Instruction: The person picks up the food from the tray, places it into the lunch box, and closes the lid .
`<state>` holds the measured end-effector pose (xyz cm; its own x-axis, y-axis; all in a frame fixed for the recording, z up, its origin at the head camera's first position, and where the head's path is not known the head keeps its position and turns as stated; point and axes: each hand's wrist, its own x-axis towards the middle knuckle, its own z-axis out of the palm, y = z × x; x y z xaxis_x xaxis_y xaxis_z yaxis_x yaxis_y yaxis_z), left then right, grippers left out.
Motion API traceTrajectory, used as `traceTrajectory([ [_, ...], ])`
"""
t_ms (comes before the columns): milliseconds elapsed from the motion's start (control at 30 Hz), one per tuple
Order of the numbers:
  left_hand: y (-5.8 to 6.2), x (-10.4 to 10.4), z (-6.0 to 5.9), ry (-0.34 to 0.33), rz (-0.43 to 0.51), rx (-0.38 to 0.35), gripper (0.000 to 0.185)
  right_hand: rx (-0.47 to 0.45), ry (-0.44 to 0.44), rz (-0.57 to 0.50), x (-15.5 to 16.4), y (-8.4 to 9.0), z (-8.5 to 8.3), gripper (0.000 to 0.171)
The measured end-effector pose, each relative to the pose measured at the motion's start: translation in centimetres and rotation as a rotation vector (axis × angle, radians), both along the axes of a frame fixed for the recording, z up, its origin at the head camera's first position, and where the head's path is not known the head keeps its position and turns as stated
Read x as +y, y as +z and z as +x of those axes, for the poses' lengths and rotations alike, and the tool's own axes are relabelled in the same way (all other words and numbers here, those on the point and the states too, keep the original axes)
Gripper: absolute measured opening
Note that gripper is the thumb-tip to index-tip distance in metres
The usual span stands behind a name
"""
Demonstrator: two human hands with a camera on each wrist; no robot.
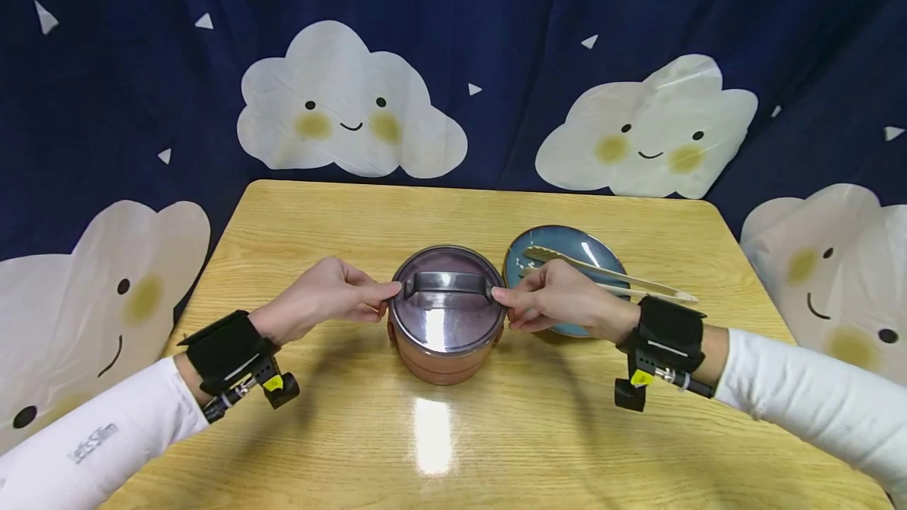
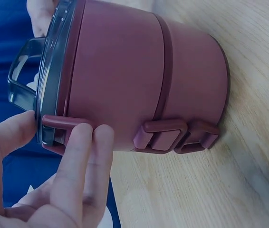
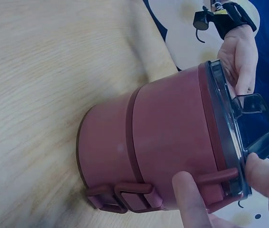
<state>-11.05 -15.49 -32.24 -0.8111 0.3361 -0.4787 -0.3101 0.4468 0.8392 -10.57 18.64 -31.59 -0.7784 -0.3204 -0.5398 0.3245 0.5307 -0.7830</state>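
Observation:
A dark red, two-tier lunch container [image 1: 442, 368] stands upright on the table, capped by a see-through dark lid [image 1: 432, 329] with a raised handle [image 1: 448, 282]. My left hand [image 1: 329, 301] pinches its left side, thumb on the lid's edge beside the handle and fingers against the upper side clip [image 2: 61, 122]. On the opposite side my right hand [image 1: 563, 297] does the same, thumb on the lid edge and fingertips at the upper clip [image 3: 217, 178]. Lower clips [image 2: 165, 135] on the side sit by the joint between the tiers.
Behind my right hand, a blue plate [image 1: 560, 238] carries small pale bits and light wooden tongs [image 1: 631, 276], whose end reaches past the rim. A wooden table [image 1: 340, 431] bears everything. A dark blue curtain [image 1: 496, 14] with cloud faces hangs beyond it.

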Motion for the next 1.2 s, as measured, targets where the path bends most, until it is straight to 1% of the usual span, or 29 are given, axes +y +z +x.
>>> traceTrajectory([
  [133, -0.1, 0.0, -0.1, -0.004, -0.011, 0.005, 0.038, -0.005, 0.008, -0.012, 0.1, -0.1, -0.1, 0.039],
  [267, -0.1, 0.0, -0.1, -0.009, -0.01, 0.006, 0.037, -0.009, 0.012, -0.024, 0.1, -0.3, -0.2, 0.04],
  [533, -0.5, 0.0, -0.1, -0.007, 0.033, -0.01, 0.036, 0.008, 0.016, -0.049, 0.4, -0.7, -0.3, 0.04],
  [700, -0.5, 0.0, -0.2, -0.008, 0.033, -0.009, 0.036, 0.024, 0.017, -0.066, 0.5, -1.1, -0.3, 0.04],
  [867, -0.5, 0.1, -0.3, -0.014, 0.021, -0.005, 0.037, 0.041, 0.017, -0.06, 0.4, -1.1, -0.3, 0.04],
  [1200, -0.5, 0.0, -0.2, -0.018, 0.04, 0.0, 0.036, 0.032, 0.033, -0.078, 0.3, -1.1, -0.4, 0.04],
])
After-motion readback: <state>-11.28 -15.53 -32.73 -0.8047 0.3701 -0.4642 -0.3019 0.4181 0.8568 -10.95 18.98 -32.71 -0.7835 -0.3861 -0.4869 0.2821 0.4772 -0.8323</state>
